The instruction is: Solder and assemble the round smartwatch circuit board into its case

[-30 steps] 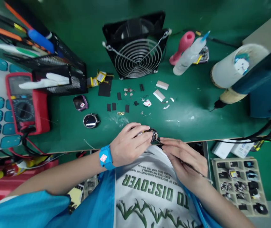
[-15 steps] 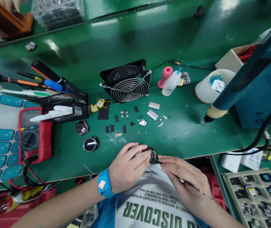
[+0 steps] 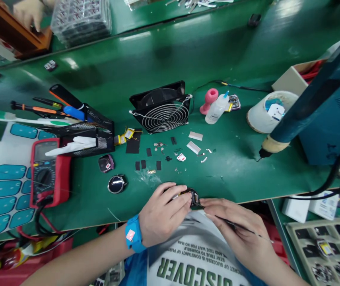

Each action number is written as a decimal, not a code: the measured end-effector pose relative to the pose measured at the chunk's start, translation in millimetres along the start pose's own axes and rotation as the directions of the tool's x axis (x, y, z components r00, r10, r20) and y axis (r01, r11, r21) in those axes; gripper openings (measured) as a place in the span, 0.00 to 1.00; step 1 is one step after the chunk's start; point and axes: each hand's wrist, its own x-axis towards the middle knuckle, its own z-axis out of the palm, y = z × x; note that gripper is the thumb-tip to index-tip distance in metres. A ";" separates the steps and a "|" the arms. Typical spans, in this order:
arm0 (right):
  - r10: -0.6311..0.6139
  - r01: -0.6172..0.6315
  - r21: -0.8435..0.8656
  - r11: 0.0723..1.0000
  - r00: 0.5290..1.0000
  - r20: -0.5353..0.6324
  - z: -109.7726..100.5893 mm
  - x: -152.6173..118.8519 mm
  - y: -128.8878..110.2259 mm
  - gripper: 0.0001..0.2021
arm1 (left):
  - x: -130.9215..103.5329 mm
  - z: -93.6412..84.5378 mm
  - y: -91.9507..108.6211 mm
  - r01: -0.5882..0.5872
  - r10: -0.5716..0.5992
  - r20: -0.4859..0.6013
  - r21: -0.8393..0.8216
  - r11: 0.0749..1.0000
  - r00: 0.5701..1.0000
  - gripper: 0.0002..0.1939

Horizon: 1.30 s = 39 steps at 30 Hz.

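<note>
At the table's front edge, my left hand point(image 3: 165, 214), with a blue band on its wrist, is closed on a small black smartwatch case point(image 3: 194, 195). The case's inner parts show at its right end, while my fingers cover the rest. My right hand point(image 3: 235, 224) pinches a thin, dark metal hand tool point(image 3: 241, 227), whose tip meets the right side of the case. Whether it is a pick or tweezers I cannot tell. Farther left lie a round watch point(image 3: 116, 184) and a squarish watch case point(image 3: 105, 163). Small black pads point(image 3: 143, 164) and a white-and-red piece point(image 3: 181, 157) lie beyond my hands.
A fan point(image 3: 162, 109) stands at the back, beside a clear bottle point(image 3: 216, 109). On the left are a red multimeter point(image 3: 50, 174) and a mesh tool holder point(image 3: 105, 137). A soldering iron point(image 3: 274, 143) slants in at right, near a white cup point(image 3: 256, 115).
The view has shifted slightly, so the bench appears lower and farther right. Both hands keep their hold, with the tool's tip still at the case. A person's hand shows more clearly at upper left.
</note>
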 end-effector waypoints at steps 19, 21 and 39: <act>-0.234 0.232 -0.248 0.941 0.972 0.021 16.8 -28.0 6.1 0.17 | -0.5 1.1 -1.1 -0.010 0.010 -0.014 0.000 1.000 1.000 0.11; -0.237 0.235 -0.285 0.929 0.971 0.027 18.3 -27.8 5.5 0.16 | -0.3 0.9 -1.4 -0.014 0.015 -0.018 0.005 1.000 1.000 0.12; -0.238 0.248 -0.384 0.890 0.969 0.073 17.4 -16.9 -3.4 0.13 | -2.7 0.9 -0.5 -0.011 0.011 0.007 -0.004 1.000 1.000 0.13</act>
